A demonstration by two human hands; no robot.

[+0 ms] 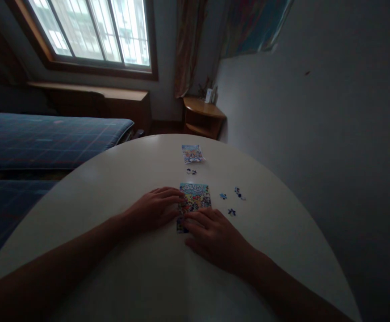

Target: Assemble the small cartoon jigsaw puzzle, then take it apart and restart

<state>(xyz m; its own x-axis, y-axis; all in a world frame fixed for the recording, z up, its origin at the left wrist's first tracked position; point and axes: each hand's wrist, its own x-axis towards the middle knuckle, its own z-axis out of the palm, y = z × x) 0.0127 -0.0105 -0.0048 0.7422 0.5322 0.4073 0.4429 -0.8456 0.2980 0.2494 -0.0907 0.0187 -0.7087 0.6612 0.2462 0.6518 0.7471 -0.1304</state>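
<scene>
Bed (40, 138), blue plaid, past L edge of surface. Surface (137, 273): rounded, white, dim light. R hand (211, 232): fingers bent over lower R part of puzzle (197, 196); can't tell if pinching or just pressing. L hand (157, 205): palm down, thumb & fingers apart, fingertips on puzzle's L edge, not clamped. Puzzle: multicol., flat on surface betw. hands, approx. mid, lower part mostly covered. Pic card (192, 154): smaller, lying at far side of surface, beyond puzzle. Loose pcs (231, 212), blue/dark: a few R of puzzle, just past R hand; couple more (194, 172) betw. card & puzzle.
</scene>
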